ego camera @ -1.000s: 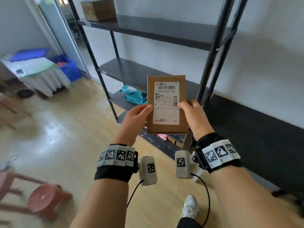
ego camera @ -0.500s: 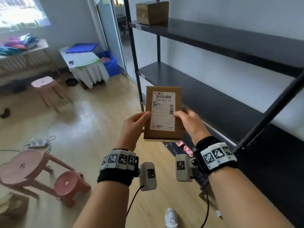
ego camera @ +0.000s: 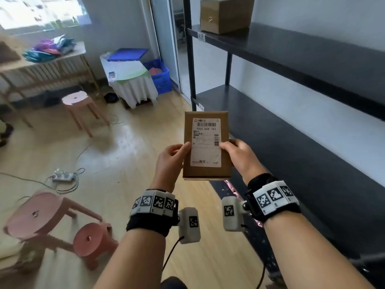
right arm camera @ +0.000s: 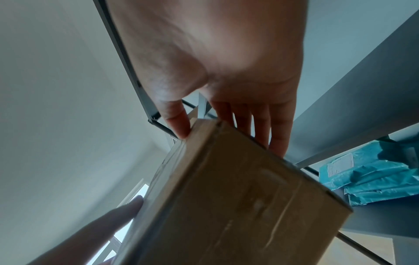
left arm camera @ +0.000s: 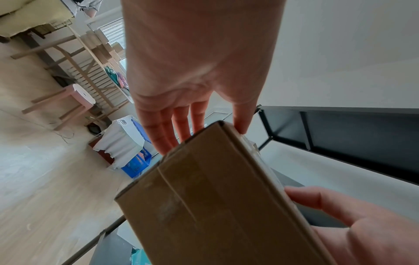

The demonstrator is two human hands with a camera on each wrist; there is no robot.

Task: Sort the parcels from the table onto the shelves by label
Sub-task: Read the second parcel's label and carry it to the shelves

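Note:
A flat brown cardboard parcel [ego camera: 206, 170] with a white shipping label [ego camera: 206, 142] is held upright in front of me, label facing me. My left hand [ego camera: 174, 157] pinches its left edge, thumb on the front and fingers behind. My right hand [ego camera: 239, 155] grips its right edge the same way. The left wrist view shows the parcel [left arm camera: 204, 206] from below, with the left hand's fingers [left arm camera: 179, 125] behind it. In the right wrist view the parcel [right arm camera: 226, 206] fills the lower middle. The black shelves [ego camera: 291, 126] stand to my right, and a brown box [ego camera: 225, 13] sits on the upper shelf.
Pink stools [ego camera: 41, 215] stand on the wooden floor at lower left, another stool [ego camera: 77, 99] farther back. A wooden table [ego camera: 41, 61] with colourful parcels is at far left. A white-draped stand [ego camera: 129, 80] and a blue crate [ego camera: 160, 76] are behind. Teal mailer bags [right arm camera: 367, 175] lie on a lower shelf.
My view has swung left along the shelves, bringing the table and stools into sight. The parcel stays held in both hands, a little lower in the picture.

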